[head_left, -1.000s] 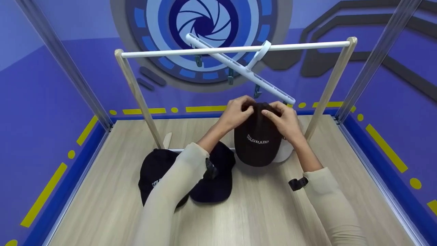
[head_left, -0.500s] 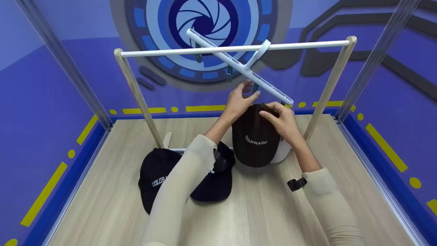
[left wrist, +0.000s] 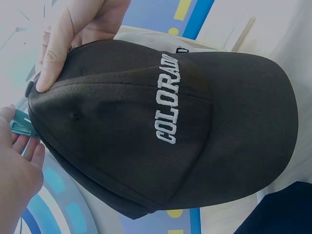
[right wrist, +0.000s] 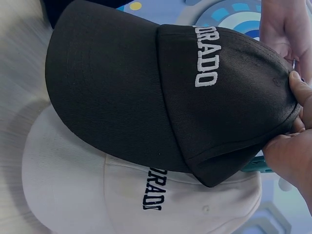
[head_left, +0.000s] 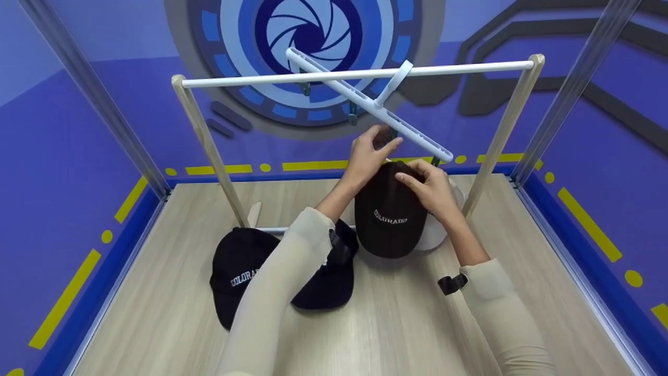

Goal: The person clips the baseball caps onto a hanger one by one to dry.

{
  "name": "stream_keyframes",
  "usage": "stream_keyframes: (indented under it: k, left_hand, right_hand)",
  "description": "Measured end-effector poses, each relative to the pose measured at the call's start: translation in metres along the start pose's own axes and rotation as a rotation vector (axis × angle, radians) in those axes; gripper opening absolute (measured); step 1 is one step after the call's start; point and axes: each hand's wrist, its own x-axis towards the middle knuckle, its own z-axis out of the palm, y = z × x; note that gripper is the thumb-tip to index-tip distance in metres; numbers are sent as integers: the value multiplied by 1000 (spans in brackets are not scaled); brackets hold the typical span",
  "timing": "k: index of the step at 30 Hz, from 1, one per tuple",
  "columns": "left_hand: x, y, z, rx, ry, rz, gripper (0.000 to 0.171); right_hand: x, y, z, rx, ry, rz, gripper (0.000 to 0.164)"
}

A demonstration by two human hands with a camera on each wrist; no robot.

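Note:
A black baseball cap (head_left: 389,230) with white COLORADO lettering hangs brim down from my right hand (head_left: 436,192), whose thumb and fingers pinch the top of its crown. My left hand (head_left: 364,159) is just above the crown, thumb and fingers pinching a green clip (left wrist: 20,126), which sits right at the crown's edge in the left wrist view. The clip belongs to a white hanger (head_left: 360,96) hooked over the rack's bar, slanting down to the right. Behind the black cap, partly hidden, is a white cap (right wrist: 126,185) with dark lettering.
Two dark caps lie on the wooden table: one cap (head_left: 240,256) at the left, another cap (head_left: 329,287) partly under my left sleeve. The rack's white bar (head_left: 235,82) runs between wooden posts. More green clips, including one clip (head_left: 353,114), hang from the hanger's left half.
My left hand has let go of the black cap's crown and risen to the green clip above it. The right hand keeps its pinch on the cap; the hanger has swayed slightly.

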Motion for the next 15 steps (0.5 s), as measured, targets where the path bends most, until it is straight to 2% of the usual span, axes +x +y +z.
stream_keyframes:
  k: [1,15]
  left_hand:
    - [0,0,1,-9,3,-2,42]
    - [-2,4,2,-89,31,4,35]
  right_hand:
    - [-1,-5,0,-1,-2,5,26]
    - [-3,5,0,3,2,13,30]
